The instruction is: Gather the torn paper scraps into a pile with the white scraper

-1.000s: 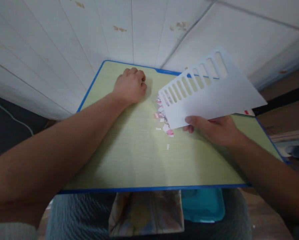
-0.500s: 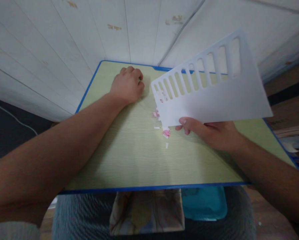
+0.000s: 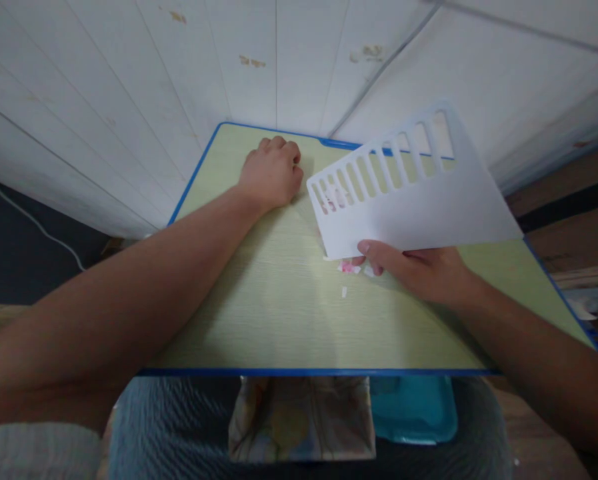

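Note:
My right hand (image 3: 409,270) grips a white slotted plastic sheet (image 3: 409,213) by its near edge, thumb on top and fingers beneath. The sheet is tilted over the table, its row of graded slots toward the wall. Small pink and white paper scraps (image 3: 349,267) lie by its near left corner, and more show through the left slots. A single white scrap (image 3: 344,292) sits closer to me. My left hand (image 3: 271,172) rests on the table left of the sheet, fingers curled in; whatever they may hold is hidden.
The pale green table (image 3: 279,320) has a blue rim and stands against a white plank wall (image 3: 249,87) with a grey cable (image 3: 383,70). Below the front edge are a patterned fabric container (image 3: 301,420) and a turquoise tray (image 3: 419,410), near my legs.
The sheet's far right corner has come down and leftward with my right hand's turn. Scraps that showed beyond its left edge are now behind it. My left hand keeps its place on the table.

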The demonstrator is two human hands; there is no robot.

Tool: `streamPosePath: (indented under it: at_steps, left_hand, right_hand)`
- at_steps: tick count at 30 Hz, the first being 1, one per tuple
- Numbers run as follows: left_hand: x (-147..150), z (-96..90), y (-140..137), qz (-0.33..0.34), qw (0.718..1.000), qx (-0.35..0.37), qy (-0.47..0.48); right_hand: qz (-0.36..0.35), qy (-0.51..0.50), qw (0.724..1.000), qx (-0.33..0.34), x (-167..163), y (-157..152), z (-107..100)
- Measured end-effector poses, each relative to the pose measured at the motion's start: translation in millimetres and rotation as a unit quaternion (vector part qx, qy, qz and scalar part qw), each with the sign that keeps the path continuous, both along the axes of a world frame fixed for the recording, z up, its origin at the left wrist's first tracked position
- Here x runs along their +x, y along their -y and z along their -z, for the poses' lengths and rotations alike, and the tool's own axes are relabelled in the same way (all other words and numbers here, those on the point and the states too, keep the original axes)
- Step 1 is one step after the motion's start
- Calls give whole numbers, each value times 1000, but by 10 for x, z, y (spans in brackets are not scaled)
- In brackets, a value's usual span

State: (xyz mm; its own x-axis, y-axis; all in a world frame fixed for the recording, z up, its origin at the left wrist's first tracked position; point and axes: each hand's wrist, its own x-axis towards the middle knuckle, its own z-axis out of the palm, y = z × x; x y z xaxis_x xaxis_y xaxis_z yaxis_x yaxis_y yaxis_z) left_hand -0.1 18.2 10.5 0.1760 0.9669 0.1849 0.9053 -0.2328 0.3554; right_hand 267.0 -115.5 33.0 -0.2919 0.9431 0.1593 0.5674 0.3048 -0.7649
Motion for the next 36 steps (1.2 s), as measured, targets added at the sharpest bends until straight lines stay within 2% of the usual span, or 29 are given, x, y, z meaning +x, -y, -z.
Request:
streamPosePath:
  at_steps: [5,11,14,18,25,30,36]
  left_hand:
    - [20,3,-1,-7,1000,9,-23]
    - [22,-15,0,-4,999,9,-41]
    - [25,7,-15,-11,999,14,-39]
    - [18,46,-32,-7,999,19,-35]
    - [-6,5,-12,14,999,6,-30]
    - [-1,-8,6,14,999,15,-26]
    - [13,24,-29,7,999,32,-36]
  right_hand:
    - [71,-45,996,-25,106,-19,15]
    - [61,-47,996,-45,188,-55,-2]
    - [64,-55,996,-25,232,-104,13]
    - [22,-53,998,19,199,-114,81]
    - [-53,2,998,43,65,-104,183]
    - [-76,11,994,76,110,-111,146]
    - [-95,-9,993,64,129,-17,79]
